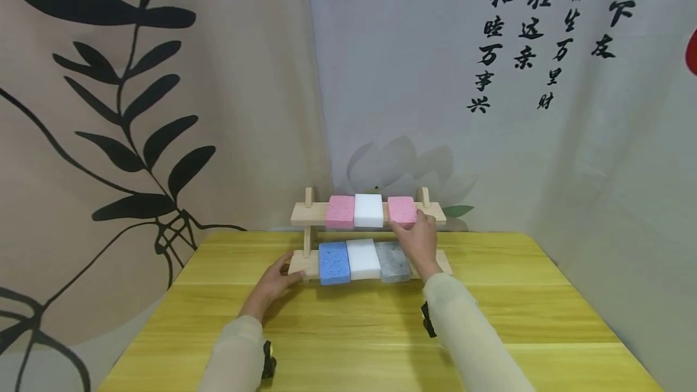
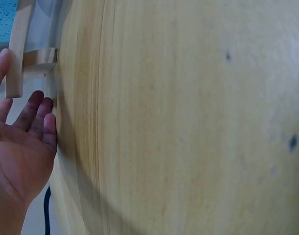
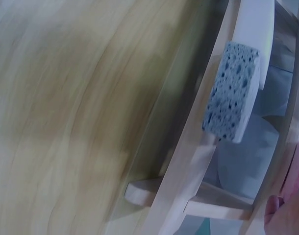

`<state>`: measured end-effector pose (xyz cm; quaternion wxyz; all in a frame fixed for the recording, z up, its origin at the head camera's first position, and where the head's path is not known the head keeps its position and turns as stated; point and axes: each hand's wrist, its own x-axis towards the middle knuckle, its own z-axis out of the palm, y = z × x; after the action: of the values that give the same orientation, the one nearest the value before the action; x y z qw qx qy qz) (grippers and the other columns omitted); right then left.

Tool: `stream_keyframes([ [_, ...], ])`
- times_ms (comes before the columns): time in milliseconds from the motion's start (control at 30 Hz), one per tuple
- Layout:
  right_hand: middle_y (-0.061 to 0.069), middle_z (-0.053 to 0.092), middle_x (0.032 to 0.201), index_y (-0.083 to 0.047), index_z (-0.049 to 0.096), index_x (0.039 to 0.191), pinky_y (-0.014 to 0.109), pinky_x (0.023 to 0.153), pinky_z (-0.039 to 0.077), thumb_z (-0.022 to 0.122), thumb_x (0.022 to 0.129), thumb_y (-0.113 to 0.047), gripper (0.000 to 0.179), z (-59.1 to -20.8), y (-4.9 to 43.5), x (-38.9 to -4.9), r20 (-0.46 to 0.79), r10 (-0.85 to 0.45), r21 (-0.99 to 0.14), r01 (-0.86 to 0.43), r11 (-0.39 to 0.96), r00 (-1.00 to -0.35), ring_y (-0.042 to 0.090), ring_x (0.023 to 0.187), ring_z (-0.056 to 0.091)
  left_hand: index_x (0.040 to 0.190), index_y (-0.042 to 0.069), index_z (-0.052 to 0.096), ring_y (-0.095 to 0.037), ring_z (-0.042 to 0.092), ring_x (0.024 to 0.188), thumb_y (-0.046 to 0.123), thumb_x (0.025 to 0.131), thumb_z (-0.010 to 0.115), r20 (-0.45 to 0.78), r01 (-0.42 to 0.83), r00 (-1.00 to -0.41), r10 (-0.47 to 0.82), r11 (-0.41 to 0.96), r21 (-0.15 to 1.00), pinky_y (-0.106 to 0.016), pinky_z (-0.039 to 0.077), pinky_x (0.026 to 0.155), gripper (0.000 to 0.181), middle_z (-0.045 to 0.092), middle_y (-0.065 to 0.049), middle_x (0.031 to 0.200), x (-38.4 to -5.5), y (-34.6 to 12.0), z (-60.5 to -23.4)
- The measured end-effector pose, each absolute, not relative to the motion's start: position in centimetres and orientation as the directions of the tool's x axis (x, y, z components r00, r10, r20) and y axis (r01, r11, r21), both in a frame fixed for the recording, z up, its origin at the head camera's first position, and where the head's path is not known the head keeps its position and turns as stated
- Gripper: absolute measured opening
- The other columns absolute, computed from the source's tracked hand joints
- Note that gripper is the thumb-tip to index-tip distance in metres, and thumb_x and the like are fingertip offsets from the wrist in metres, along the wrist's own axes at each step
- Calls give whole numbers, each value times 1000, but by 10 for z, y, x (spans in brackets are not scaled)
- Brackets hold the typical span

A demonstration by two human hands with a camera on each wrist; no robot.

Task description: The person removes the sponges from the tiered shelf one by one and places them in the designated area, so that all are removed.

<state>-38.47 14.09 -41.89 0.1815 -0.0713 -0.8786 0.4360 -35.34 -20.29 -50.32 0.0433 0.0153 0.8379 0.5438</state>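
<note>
A two-tier wooden rack (image 1: 303,213) stands near the table's back edge. On its upper shelf, a pink sponge (image 1: 402,209) is pinched in my right hand (image 1: 420,242), a small gap to the right of a white sponge (image 1: 368,210). Another pink sponge (image 1: 340,212) sits left of that white one. My left hand (image 1: 274,283) grips the left end of the lower shelf, thumb on one side of the board and fingers on the other. That shelf carries a blue sponge (image 1: 334,263), a white sponge (image 1: 363,259) and a grey sponge (image 1: 394,262), side by side.
Under the rack spreads a yellow wood-grain table (image 1: 348,331). Close behind hangs a pale cloth backdrop (image 1: 261,107) with dark printed leaves and writing. Both forearms reach in from the front edge, with a dark device (image 1: 428,319) at the right wrist.
</note>
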Motion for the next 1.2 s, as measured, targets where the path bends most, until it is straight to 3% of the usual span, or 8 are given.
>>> stream_keyframes([
  [400,25,42,135,4,37,147,52,103,41,74,87,-42,85,-413,175,-373,325,308,-799,-85,595,-894,37,115,46,159,14,22,-44,48,126,36,95,68,-60,-13,-993,97,428,904,-60,39,102,81,43,-31,143,-355,-208,-501],
  [700,25,46,129,5,42,143,53,96,41,72,87,-38,77,-404,208,-361,397,342,-783,-119,611,-852,37,113,46,159,14,22,-38,53,121,38,94,69,-68,-16,-992,107,425,905,-59,40,101,83,47,-28,140,-355,-210,-504],
  [900,24,45,129,5,41,145,52,94,40,72,88,-36,76,-399,233,-354,409,393,-790,-104,604,-824,37,114,45,158,12,22,-38,54,118,36,95,68,-72,-21,-992,102,437,899,-59,42,98,82,48,-28,138,-356,-209,-502],
  [1200,27,43,132,7,38,146,54,97,38,71,88,-34,78,-406,273,-342,385,452,-801,-47,597,-805,40,117,43,157,13,24,-41,51,124,36,96,67,-86,-33,-991,107,425,905,-65,33,104,78,45,-29,142,-355,-204,-501],
])
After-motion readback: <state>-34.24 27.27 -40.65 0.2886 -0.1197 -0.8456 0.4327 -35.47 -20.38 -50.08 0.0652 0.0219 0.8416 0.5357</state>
